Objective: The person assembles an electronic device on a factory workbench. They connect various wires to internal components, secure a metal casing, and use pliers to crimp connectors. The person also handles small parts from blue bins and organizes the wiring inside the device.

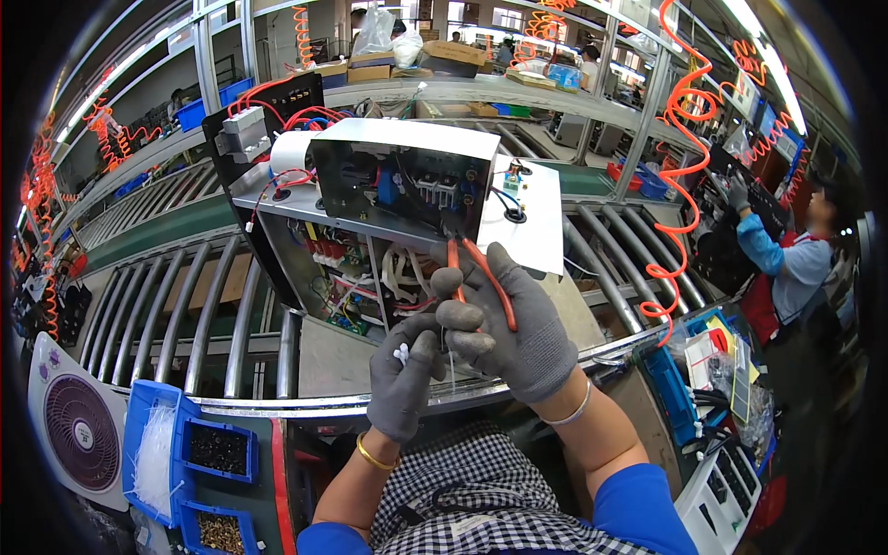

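My right hand, in a grey glove, holds red-handled pliers; their jaws point away from me, against the dark panel of the machine. My left hand, also gloved, is closed just beside it, with the white ends of cable ties showing between its fingers. A thin white strip hangs between the two hands. Beyond them stands an open metal cabinet with wires and circuit boards inside. On top sits a white-lidded housing with its dark front facing me.
At left are a fan, a blue bin of white cable ties, and two smaller bins of small parts. Steel rollers flank the cabinet. A coiled orange hose hangs at right. Farther right a person works beside a blue tray.
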Demonstrator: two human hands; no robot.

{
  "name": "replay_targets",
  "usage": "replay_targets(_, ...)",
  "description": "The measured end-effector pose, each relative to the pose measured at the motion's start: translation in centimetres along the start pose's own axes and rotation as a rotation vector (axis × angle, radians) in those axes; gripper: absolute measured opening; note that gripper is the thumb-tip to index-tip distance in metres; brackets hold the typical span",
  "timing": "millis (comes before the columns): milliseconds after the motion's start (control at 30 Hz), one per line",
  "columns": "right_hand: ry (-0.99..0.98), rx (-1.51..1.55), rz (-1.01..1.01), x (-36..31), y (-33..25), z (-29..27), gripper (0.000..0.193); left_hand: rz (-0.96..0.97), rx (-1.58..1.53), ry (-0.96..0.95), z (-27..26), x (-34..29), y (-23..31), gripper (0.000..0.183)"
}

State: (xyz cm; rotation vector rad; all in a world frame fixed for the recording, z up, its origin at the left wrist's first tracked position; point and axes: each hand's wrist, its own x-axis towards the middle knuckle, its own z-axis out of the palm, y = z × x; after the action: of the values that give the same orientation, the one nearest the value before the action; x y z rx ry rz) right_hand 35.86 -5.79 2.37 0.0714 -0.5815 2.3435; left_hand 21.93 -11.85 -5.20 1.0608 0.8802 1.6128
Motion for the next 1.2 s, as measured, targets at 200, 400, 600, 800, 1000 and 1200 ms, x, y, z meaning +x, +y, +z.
replay_targets(200, -0.100, -0.323, 0.155, -4.2, -1.3, 1.0, 0.065, 0.114, 0.037, 0.106, 0.0, 0.4, -2.1, 0.034)
replay_targets(400, 0.309, -1.255, 0.014, -12.5, -5.0, -5.5, 0.066, 0.004, 0.148, 0.055, 0.5, 0.5, -2.3, 0.030)
replay_targets(600, 0.742, -1.899, -0.300, -14.3, -6.3, -17.4, 0.061, 0.018, 0.282, -0.121, 4.5, 1.0, -3.7, 0.026)
replay_targets(800, 0.848, -2.281, -0.388, -11.3, -7.0, -22.2, 0.064, 0.266, 0.965, -0.306, 6.1, 3.2, -7.6, 0.033)
replay_targets(1000, 0.808, -2.250, -0.525, -8.8, -7.7, -22.7, 0.069, 0.403, 1.103, -0.196, 8.4, 7.0, -8.1, 0.038)
replay_targets(1200, 0.768, -2.213, -0.542, -7.6, -7.6, -23.0, 0.066, 0.677, 1.471, -0.187, 9.2, 11.7, -10.7, 0.033)
